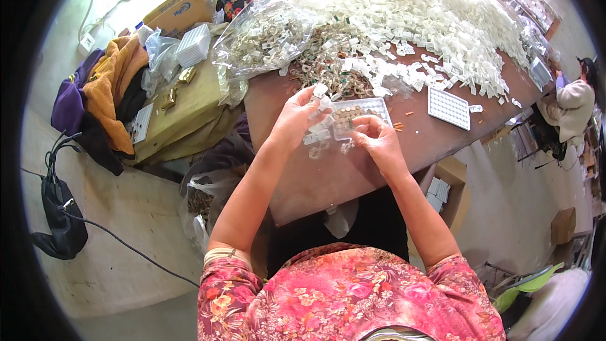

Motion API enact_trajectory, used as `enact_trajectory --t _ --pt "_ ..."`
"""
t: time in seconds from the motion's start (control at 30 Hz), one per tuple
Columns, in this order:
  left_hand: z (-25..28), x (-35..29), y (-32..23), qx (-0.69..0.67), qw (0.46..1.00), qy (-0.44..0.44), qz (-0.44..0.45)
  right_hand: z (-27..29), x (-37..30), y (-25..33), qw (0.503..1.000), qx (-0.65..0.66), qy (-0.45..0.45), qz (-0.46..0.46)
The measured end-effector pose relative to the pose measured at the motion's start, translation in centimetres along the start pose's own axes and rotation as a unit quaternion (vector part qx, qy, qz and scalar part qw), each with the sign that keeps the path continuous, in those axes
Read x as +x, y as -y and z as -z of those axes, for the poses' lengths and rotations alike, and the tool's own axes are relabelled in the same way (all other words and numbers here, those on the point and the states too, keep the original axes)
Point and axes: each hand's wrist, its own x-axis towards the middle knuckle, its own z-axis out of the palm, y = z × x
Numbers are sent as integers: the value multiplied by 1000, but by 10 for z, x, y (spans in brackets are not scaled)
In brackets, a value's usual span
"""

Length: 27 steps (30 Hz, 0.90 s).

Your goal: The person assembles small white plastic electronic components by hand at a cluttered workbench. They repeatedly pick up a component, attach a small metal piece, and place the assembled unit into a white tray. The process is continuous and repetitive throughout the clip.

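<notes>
Over the near part of the brown table, my left hand (295, 115) is closed around several small white plastic pieces (320, 90). My right hand (377, 142) has thumb and fingers pinched together at the near side of a shallow white tray (380, 107). What that pinch holds is too small to make out; a pale tangled strand (346, 146) shows beside the fingertips. Small round tan pieces (346, 115) fill part of the tray. More white pieces (317, 136) lie between my hands, with a looped pale strand (318, 150) just in front of them.
A huge heap of white pieces (435, 22) covers the far table. Tangled brownish strands (331, 57) and a clear bag (265, 35) lie ahead. A white tray with round hollows (449, 108) is at right. Clothes (120, 69) and an open carton (451, 192) flank the table. Others work nearby.
</notes>
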Motion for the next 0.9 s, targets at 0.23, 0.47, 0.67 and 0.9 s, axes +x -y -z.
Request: enact_trajectory --t 0.23,0.47,0.67,0.9 --pt "-14 -3 -10 151 987 -6 -53 5 -5 2 999 41 18 -28" --pt "-8 -20 -4 -160 985 -31 -50 5 -9 14 993 105 18 -49" --pt "-5 -60 25 -470 881 -27 42 4 -13 20 979 171 68 -90" --pt "-32 -87 28 -134 985 -87 -57 -3 -19 31 980 154 103 -65"
